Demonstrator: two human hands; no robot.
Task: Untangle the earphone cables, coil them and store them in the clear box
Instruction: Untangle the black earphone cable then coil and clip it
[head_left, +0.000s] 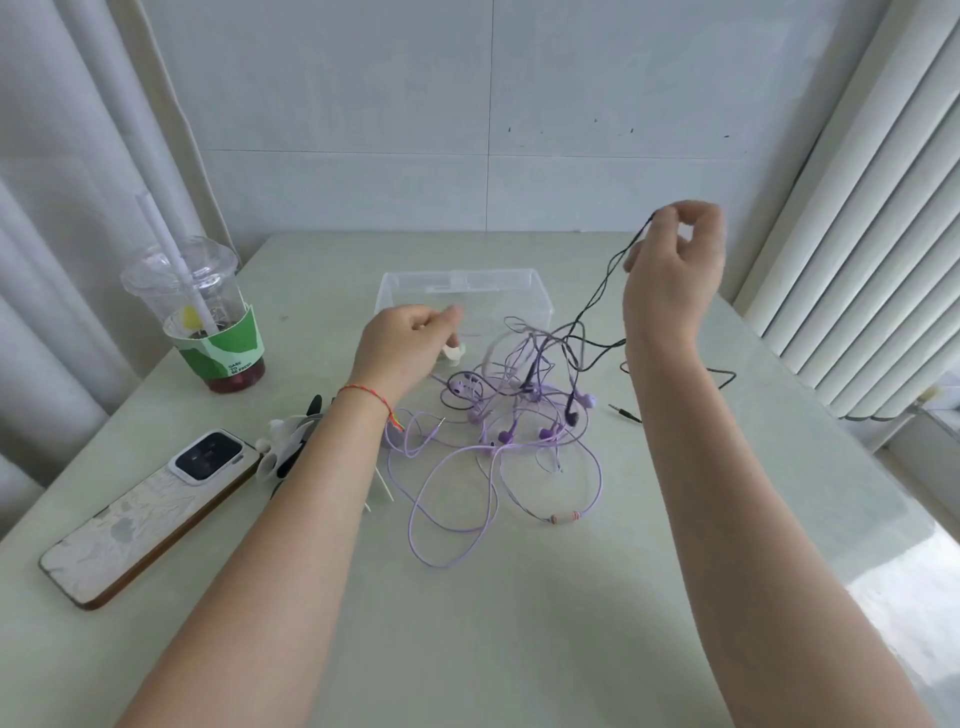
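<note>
On the pale table (519, 649), nearest the person, a phone (150, 512) lies face down at the left, with a small black-and-white object just beyond its far end, partly hidden by the left forearm. In the middle of the table lies the tangle of earphone cables (498, 431): several lilac cords in loose overlapping loops, with purple earbuds knotted together near the centre and one inline control on the near loop. A black cable (597, 296) threads through the same knot; its plug (623, 414) lies on the table just right of the pile.

The left hand (400, 348) hovers over the far left edge of the tangle, fingers curled inward in a loose fist, thumb pointing right. A small whitish piece shows just under it, but whether the fingers grip it cannot be told. A red string bracelet circles that wrist.

The right hand (675, 270) is raised well above the table, thumb and forefinger pinched on the black cable, which hangs down from them into the knot.

Behind the tangle sits the clear box (462, 296), open. At the far left stands a lidded plastic cup (202, 317) with a straw.
</note>
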